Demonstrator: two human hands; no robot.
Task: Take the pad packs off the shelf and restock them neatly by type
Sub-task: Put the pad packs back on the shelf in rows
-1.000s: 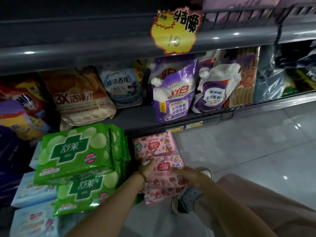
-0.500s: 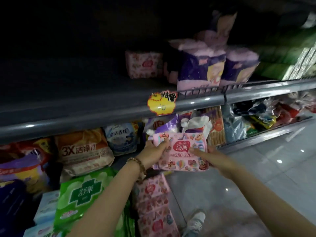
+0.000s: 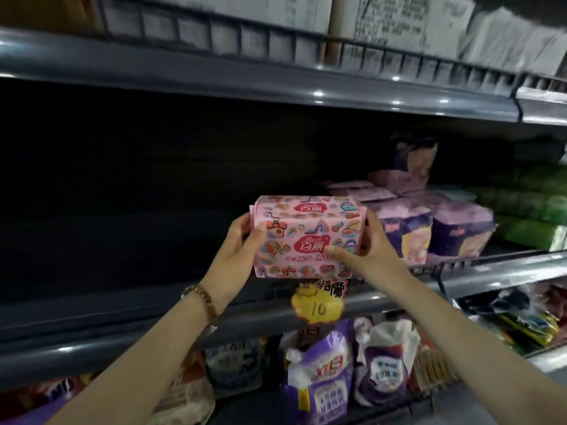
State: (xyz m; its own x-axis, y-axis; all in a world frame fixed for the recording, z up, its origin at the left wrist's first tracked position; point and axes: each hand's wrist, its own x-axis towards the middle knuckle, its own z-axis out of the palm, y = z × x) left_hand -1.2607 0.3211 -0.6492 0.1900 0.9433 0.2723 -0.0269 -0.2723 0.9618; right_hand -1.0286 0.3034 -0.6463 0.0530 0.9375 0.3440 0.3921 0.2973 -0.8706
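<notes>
Two-handed grip around the pink pad pack (image 3: 306, 237): left hand (image 3: 242, 243) on its left end, right hand (image 3: 368, 245) on its right.

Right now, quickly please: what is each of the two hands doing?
Left hand: grips the left end of the pink pad pack.
Right hand: grips the right end of the same pack.

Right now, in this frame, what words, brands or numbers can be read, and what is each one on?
"百丽": red logo on the pink pad pack, printed twice.
"280 320": same pack, under the lower logo.
"特價": yellow price tag on the shelf edge.
"10": same tag, handwritten.
"立白": purple detergent pouch, blurred, so only likely.
Print on the top-shelf cartons and the purple packs: too blurred to read.
</notes>
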